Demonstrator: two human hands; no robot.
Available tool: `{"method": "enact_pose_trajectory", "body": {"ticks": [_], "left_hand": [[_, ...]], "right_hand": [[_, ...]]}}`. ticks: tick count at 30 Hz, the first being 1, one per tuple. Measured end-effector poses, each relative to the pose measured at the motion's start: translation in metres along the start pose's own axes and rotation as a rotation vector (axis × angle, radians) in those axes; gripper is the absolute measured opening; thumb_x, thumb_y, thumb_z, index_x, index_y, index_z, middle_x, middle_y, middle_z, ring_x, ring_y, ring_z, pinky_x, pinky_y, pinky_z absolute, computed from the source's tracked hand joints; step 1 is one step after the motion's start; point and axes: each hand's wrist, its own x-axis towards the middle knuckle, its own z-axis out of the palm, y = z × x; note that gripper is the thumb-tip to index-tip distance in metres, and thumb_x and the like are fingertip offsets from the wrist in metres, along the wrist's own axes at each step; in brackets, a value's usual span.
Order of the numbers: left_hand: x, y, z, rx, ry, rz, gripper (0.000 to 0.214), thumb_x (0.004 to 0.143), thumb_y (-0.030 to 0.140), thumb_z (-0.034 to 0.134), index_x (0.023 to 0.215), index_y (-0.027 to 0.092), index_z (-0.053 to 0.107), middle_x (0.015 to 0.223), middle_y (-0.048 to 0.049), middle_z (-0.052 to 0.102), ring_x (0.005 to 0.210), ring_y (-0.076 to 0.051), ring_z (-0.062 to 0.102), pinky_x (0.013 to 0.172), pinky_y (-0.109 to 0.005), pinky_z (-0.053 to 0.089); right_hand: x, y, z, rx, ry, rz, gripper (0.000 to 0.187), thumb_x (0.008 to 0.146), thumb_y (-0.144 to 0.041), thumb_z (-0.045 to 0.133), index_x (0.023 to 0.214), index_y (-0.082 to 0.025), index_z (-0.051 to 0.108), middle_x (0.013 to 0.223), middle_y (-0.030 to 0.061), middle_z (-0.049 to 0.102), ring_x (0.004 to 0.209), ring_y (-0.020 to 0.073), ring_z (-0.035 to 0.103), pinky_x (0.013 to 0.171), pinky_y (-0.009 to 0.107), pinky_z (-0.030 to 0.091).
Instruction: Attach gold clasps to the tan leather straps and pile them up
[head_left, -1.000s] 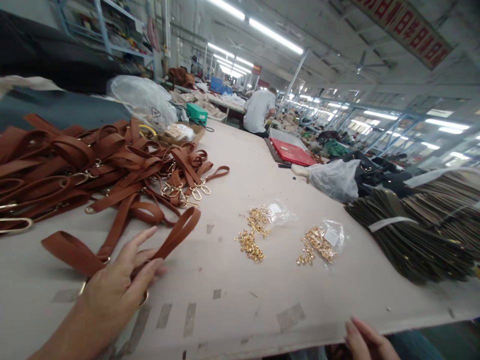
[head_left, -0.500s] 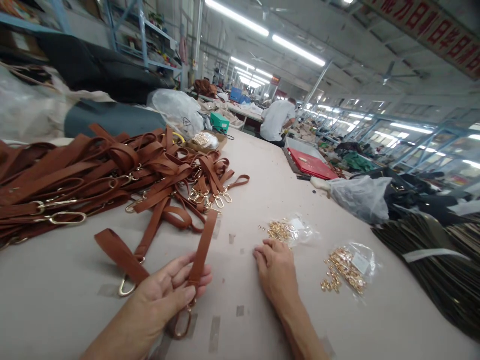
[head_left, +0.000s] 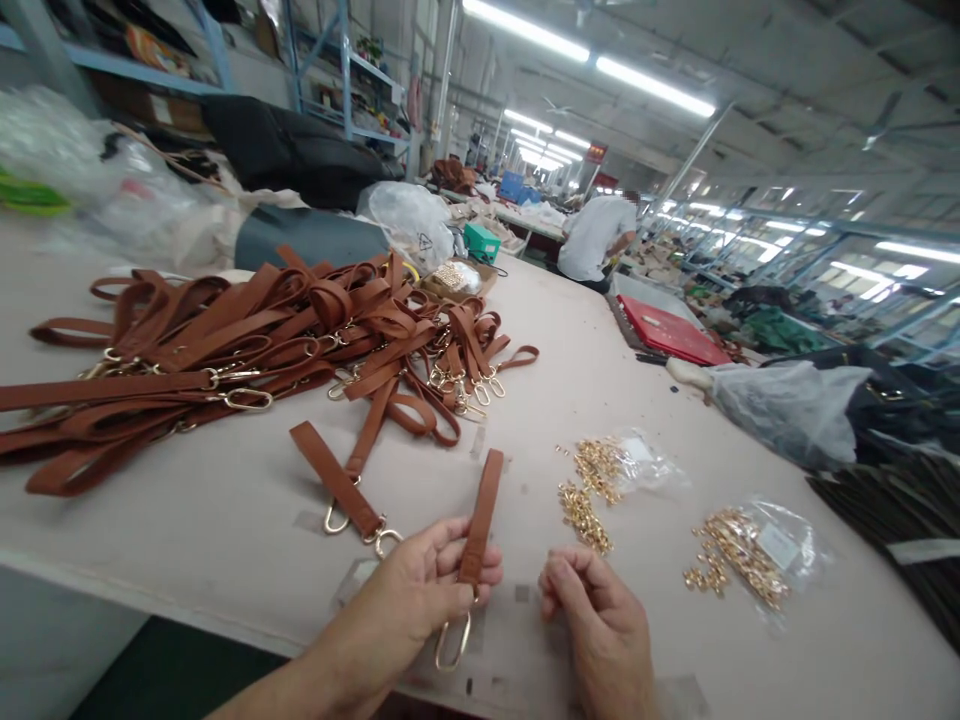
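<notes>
My left hand (head_left: 420, 590) grips a short brown strap (head_left: 484, 510) near its lower end, thumb on top. The strap's free end points up and away, and an oval gold clasp (head_left: 466, 632) hangs below the thumb. To the right, my right hand (head_left: 606, 625) is closed with its fingertips pinched; what they hold, if anything, is hidden. Just beyond it lie small gold metal pieces (head_left: 583, 518), beside more gold pieces (head_left: 598, 465) spilling from a clear plastic bag (head_left: 656, 470). Another brown strap with gold clasps (head_left: 337, 480) lies left of my left hand.
A large heap of brown straps (head_left: 255, 320) covers the table's left side. A second bag with gold pieces (head_left: 739, 545) lies at right, near stacked dark sheets (head_left: 892, 520). A red tray (head_left: 671, 330) sits farther back. A person in a white shirt (head_left: 596, 235) is beyond.
My right hand has drawn back from the gold pieces toward me, its fingers now curled together. The left hand still holds the strap. The view has shifted left.
</notes>
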Motion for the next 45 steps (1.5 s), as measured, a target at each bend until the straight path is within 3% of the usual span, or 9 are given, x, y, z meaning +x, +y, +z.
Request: {"method": "enact_pose_trajectory", "body": {"ticks": [6, 12, 16, 21, 25, 32, 37, 42, 45], "left_hand": [[-0.002, -0.011, 0.012, 0.086, -0.116, 0.030, 0.035, 0.072, 0.022, 0.073, 0.104, 0.013, 0.061, 0.092, -0.0071, 0.075, 0.083, -0.017, 0.068, 0.079, -0.029, 0.050], [-0.008, -0.018, 0.018, 0.260, -0.228, 0.093, 0.024, 0.085, 0.018, 0.061, 0.108, 0.014, 0.067, 0.086, -0.0024, 0.074, 0.075, -0.012, 0.061, 0.068, -0.022, 0.044], [-0.013, -0.017, 0.017, 0.430, -0.241, 0.166, 0.027, 0.087, 0.013, 0.056, 0.109, 0.019, 0.070, 0.083, 0.0007, 0.072, 0.079, -0.014, 0.063, 0.075, -0.024, 0.047], [-0.021, -0.011, 0.015, 0.748, -0.223, 0.312, 0.039, 0.090, 0.012, 0.049, 0.120, 0.028, 0.067, 0.105, 0.0019, 0.074, 0.098, -0.017, 0.067, 0.089, -0.023, 0.049], [-0.018, -0.018, 0.004, 0.982, -0.225, 0.439, 0.039, 0.095, 0.022, 0.045, 0.130, 0.034, 0.060, 0.114, 0.0030, 0.074, 0.100, -0.016, 0.069, 0.089, -0.018, 0.051], [-0.002, -0.043, -0.006, 0.997, -0.261, 0.740, 0.045, 0.093, 0.020, 0.050, 0.132, 0.041, 0.057, 0.118, 0.0051, 0.075, 0.098, -0.017, 0.074, 0.084, -0.012, 0.053], [0.002, -0.036, 0.020, 0.841, -0.250, 0.451, 0.030, 0.092, 0.033, 0.054, 0.118, 0.033, 0.068, 0.091, 0.0014, 0.078, 0.081, -0.018, 0.073, 0.073, -0.017, 0.056], [0.007, -0.039, 0.029, 0.580, -0.134, 0.125, 0.049, 0.090, 0.048, 0.052, 0.130, 0.020, 0.059, 0.055, 0.0058, 0.060, 0.048, -0.012, 0.059, 0.054, -0.018, 0.048], [0.011, -0.046, 0.028, 0.513, -0.037, 0.037, 0.063, 0.086, 0.055, 0.055, 0.135, 0.016, 0.056, 0.048, 0.0062, 0.052, 0.044, -0.012, 0.053, 0.046, -0.019, 0.044]], "right_hand": [[-0.025, 0.013, 0.012, 0.345, -0.192, 0.064, 0.024, 0.081, -0.041, 0.075, 0.089, -0.019, 0.075, 0.067, 0.0029, 0.073, 0.061, 0.0138, 0.067, 0.065, 0.024, 0.054], [-0.034, 0.005, 0.019, 0.336, -0.224, 0.123, 0.021, 0.077, -0.038, 0.079, 0.083, -0.018, 0.073, 0.066, 0.0035, 0.073, 0.061, 0.0141, 0.068, 0.063, 0.023, 0.054], [-0.035, 0.001, 0.015, 0.274, -0.207, 0.117, 0.021, 0.076, -0.039, 0.080, 0.079, -0.019, 0.075, 0.060, 0.0016, 0.071, 0.058, 0.0125, 0.064, 0.062, 0.022, 0.052], [-0.042, 0.000, 0.015, 0.181, -0.183, 0.061, 0.017, 0.078, -0.036, 0.076, 0.078, -0.019, 0.075, 0.064, -0.0001, 0.069, 0.060, 0.0113, 0.059, 0.060, 0.020, 0.047], [-0.049, 0.007, 0.027, 0.355, -0.071, 0.010, 0.015, 0.074, -0.028, 0.077, 0.077, -0.019, 0.066, 0.069, -0.0022, 0.069, 0.061, 0.0112, 0.060, 0.061, 0.022, 0.048], [-0.052, 0.015, 0.031, 0.408, 0.067, -0.047, 0.021, 0.068, -0.020, 0.076, 0.075, -0.021, 0.056, 0.074, -0.0038, 0.067, 0.068, 0.0124, 0.060, 0.065, 0.023, 0.048], [-0.038, 0.009, -0.016, 0.085, 0.019, -0.039, 0.019, 0.076, -0.035, 0.070, 0.082, -0.020, 0.059, 0.077, 0.0000, 0.067, 0.072, 0.0163, 0.061, 0.067, 0.026, 0.048], [-0.005, 0.012, -0.105, -0.831, 0.445, -0.052, 0.027, 0.092, -0.042, 0.045, 0.098, -0.019, 0.060, 0.089, 0.0087, 0.071, 0.081, 0.0243, 0.066, 0.074, 0.035, 0.048], [0.013, 0.021, -0.133, -1.018, 0.520, -0.030, 0.026, 0.090, -0.033, 0.043, 0.101, -0.017, 0.061, 0.090, 0.0140, 0.070, 0.083, 0.0311, 0.065, 0.074, 0.041, 0.044]]}}
